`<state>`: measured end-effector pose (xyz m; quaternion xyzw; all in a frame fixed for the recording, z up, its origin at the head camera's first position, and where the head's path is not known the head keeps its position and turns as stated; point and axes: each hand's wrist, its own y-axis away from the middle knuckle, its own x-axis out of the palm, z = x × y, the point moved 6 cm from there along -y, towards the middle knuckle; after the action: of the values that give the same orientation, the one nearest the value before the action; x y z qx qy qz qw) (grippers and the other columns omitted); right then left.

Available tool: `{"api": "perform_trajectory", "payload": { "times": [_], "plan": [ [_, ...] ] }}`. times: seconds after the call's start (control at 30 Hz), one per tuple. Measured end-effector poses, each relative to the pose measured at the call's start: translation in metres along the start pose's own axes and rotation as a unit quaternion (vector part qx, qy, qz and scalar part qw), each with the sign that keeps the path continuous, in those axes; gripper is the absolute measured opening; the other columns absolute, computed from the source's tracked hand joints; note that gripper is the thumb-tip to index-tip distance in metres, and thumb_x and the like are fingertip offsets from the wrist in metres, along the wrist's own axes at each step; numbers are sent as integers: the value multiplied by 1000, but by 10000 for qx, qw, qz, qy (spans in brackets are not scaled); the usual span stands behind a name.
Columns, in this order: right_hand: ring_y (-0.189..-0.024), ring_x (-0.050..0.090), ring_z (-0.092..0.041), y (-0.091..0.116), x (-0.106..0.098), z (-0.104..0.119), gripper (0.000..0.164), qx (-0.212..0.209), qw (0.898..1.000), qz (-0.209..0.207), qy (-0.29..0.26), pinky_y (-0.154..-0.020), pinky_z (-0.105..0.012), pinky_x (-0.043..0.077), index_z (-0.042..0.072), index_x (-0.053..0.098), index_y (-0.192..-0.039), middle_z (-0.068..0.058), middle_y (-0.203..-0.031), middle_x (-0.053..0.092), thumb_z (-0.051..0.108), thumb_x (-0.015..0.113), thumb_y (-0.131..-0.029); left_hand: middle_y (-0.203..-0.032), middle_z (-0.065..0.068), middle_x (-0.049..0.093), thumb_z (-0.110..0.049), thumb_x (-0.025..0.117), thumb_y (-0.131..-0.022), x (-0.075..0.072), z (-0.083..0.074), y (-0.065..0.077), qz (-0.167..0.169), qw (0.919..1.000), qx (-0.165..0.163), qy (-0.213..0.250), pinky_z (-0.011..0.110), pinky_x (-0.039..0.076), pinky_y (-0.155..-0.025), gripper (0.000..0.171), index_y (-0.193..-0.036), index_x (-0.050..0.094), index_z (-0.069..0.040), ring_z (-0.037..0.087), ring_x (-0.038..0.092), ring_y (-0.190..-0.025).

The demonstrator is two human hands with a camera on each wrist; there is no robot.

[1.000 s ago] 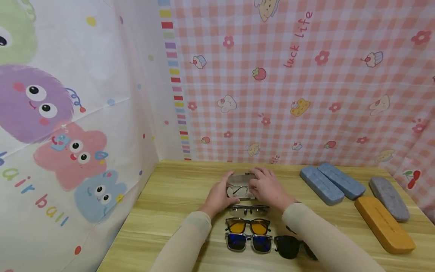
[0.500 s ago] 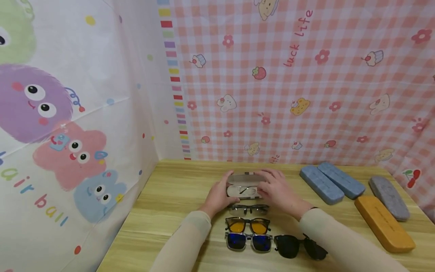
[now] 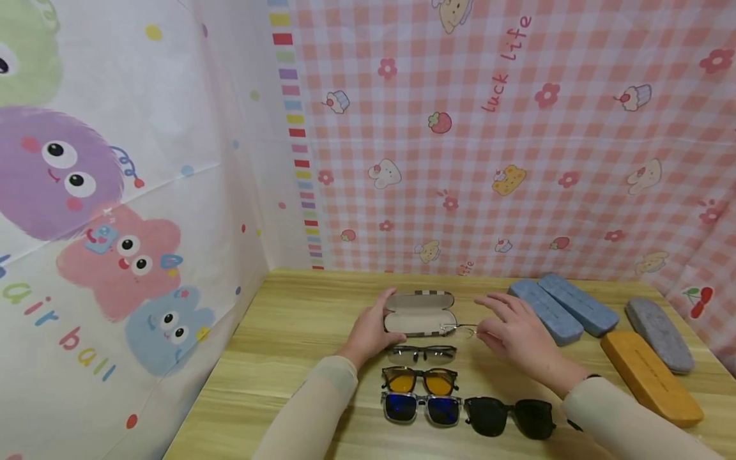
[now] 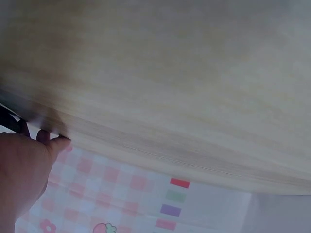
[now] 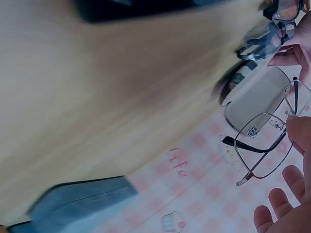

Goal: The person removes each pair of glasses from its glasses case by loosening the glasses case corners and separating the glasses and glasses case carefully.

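Note:
My left hand holds the left end of a glasses case, which lies with its lid up, pale inside and checkered outside. Just right of the case, my right hand pinches a pair of thin metal-framed eyeglasses at the bridge. In the right wrist view, these eyeglasses show clear lenses and dark temple tips, with the other fingers of my right hand spread apart. The left wrist view mostly catches bare tabletop, with my left hand at its edge.
In front of the case lie half-rim glasses, orange-lensed glasses, blue-lensed sunglasses and black sunglasses. To the right are two blue cases, a grey case and an orange case. Printed cloth hangs behind.
My right hand has lifted the metal-framed eyeglasses from the case and moved right with them. The left hand stays on the case.

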<state>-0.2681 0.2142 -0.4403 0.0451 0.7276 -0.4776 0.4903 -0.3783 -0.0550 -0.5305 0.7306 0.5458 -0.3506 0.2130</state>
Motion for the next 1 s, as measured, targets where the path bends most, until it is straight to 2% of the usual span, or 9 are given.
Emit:
{"api": "perform_trajectory", "payload": {
  "times": [0.17, 0.27, 0.4, 0.63, 0.83, 0.9, 1.0],
  "plan": [
    [-128, 60, -42, 20, -9, -7, 27, 196, 9994, 267, -44, -100, -69, 51, 24, 75, -87, -16, -136, 71, 9, 95, -75, -143, 16, 68, -28, 93, -86, -1, 0, 1, -11, 10000, 6, -6, 51, 59, -106, 107, -169, 25, -28, 32, 69, -127],
    [-122, 64, -39, 28, -11, -10, 28, 175, 9990, 377, -143, -95, -65, 54, 24, 75, -85, -14, -130, 73, 9, 96, -73, -143, 17, 69, -28, 93, -86, -2, 0, 3, -17, 10000, 17, -20, 51, 59, -106, 108, -169, 25, -28, 32, 69, -127],
    [-114, 68, -34, 35, -6, -13, 28, 209, 9962, 756, -370, -88, -60, 58, 27, 76, -86, -10, -123, 75, 10, 96, -75, -144, 18, 68, -27, 93, -86, -4, -2, 5, -24, 10000, -3, 23, 53, 58, -107, 107, -169, 26, -27, 33, 68, -129],
    [-113, 70, -29, 43, 8, -17, 24, 531, 9832, 1609, -682, -87, -53, 61, 34, 74, -88, -6, -126, 75, 17, 91, -85, -146, 17, 67, -26, 93, -86, -3, -2, 4, 23, 9999, -88, 77, 52, 57, -110, 108, -170, 24, -29, 33, 68, -131],
    [-119, 68, -34, 45, 20, -21, 22, 832, 9656, 2263, -973, -91, -54, 61, 35, 72, -86, -8, -129, 74, 19, 86, -92, -146, 16, 67, -27, 93, -85, -2, -1, 2, 28, 9999, -90, 56, 52, 57, -109, 109, -170, 24, -32, 33, 69, -129],
    [-118, 68, -36, 46, 23, -21, 22, 826, 9612, 2420, -1039, -91, -55, 60, 36, 72, -86, -8, -128, 74, 19, 85, -92, -146, 16, 67, -27, 93, -86, -1, -1, 2, 41, 10000, -58, 63, 52, 57, -109, 109, -170, 24, -31, 33, 69, -129],
    [-117, 69, -37, 47, 25, -20, 23, 723, 9601, 2487, -1059, -91, -56, 60, 36, 72, -84, -8, -127, 75, 19, 86, -91, -146, 16, 67, -27, 93, -86, 0, 0, 1, 54, 10000, -40, 45, 51, 57, -109, 109, -170, 23, -30, 32, 69, -129]
  ]
}}
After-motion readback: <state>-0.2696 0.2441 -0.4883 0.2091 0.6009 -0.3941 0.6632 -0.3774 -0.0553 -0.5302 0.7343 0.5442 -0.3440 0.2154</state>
